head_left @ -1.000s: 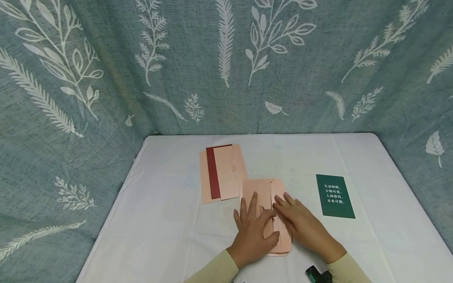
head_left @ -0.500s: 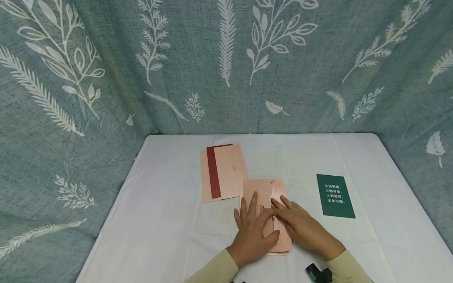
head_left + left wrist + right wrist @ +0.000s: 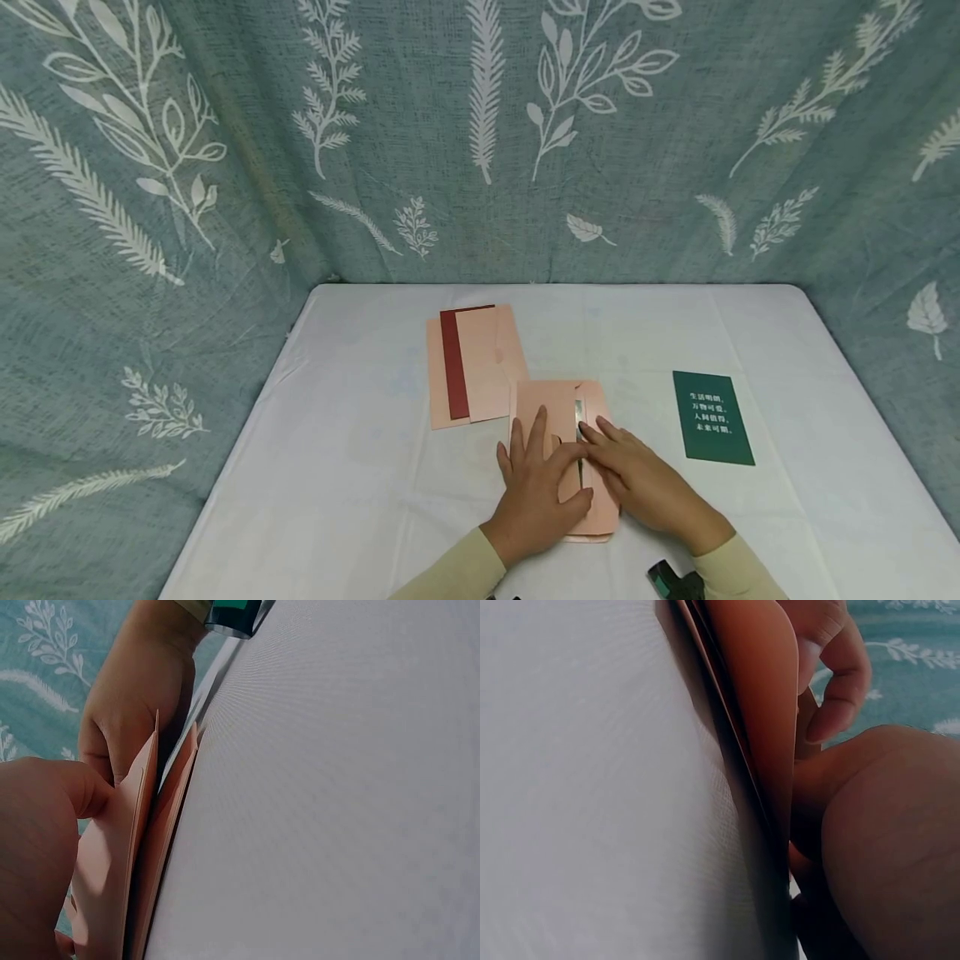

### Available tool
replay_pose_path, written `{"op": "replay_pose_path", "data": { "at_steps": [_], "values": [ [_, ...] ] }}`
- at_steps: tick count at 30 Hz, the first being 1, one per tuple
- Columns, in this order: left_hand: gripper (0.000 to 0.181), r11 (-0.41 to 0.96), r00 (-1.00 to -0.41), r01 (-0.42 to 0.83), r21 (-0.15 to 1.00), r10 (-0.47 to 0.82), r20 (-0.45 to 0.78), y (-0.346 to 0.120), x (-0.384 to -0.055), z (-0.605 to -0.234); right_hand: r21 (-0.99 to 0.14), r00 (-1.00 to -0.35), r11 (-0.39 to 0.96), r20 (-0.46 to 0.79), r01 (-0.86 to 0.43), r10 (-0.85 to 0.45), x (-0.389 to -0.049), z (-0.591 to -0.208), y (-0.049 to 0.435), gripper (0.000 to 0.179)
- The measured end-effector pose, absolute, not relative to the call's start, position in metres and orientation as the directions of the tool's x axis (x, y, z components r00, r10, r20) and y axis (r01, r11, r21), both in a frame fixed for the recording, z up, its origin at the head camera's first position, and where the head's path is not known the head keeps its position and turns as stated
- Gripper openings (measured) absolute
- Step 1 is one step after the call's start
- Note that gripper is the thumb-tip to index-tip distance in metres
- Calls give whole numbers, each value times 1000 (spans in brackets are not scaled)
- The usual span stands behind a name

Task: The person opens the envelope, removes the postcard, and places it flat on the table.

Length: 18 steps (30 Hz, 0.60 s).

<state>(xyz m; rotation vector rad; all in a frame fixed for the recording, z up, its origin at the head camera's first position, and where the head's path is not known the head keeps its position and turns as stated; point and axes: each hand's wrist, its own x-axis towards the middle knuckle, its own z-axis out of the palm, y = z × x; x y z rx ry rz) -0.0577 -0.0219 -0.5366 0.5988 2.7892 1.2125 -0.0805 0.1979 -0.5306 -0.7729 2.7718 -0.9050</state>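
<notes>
A pale pink envelope lies at the table's front middle, over at least one more pink layer that shows at its lower edge. My left hand rests on it with spread fingers. My right hand lies over its right side, fingertips at the flap and near the left index finger. Along the opening, a narrow strip of a card shows; most of it is hidden. Seen edge-on in the left wrist view, the pink layers stand slightly apart. The right fingertips are partly hidden.
Behind and left, two pink envelopes overlap with a dark red card between them. A green card with white writing lies to the right. A white cloth covers the table; a patterned curtain hangs behind.
The envelope's opening has widened slightly, and a strip of the card inside now shows. My right fingertips have shifted slightly left at the flap; the left hand has stayed put.
</notes>
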Motion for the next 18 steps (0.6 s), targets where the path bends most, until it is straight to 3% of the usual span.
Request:
{"op": "replay_pose_path", "data": {
  "at_steps": [18],
  "values": [
    [38, 602, -922, 339, 723, 365, 128, -22, -57, -536, -566, -870, 711, 23, -417, -492, -76, -523, 200, 48]
  ]
}}
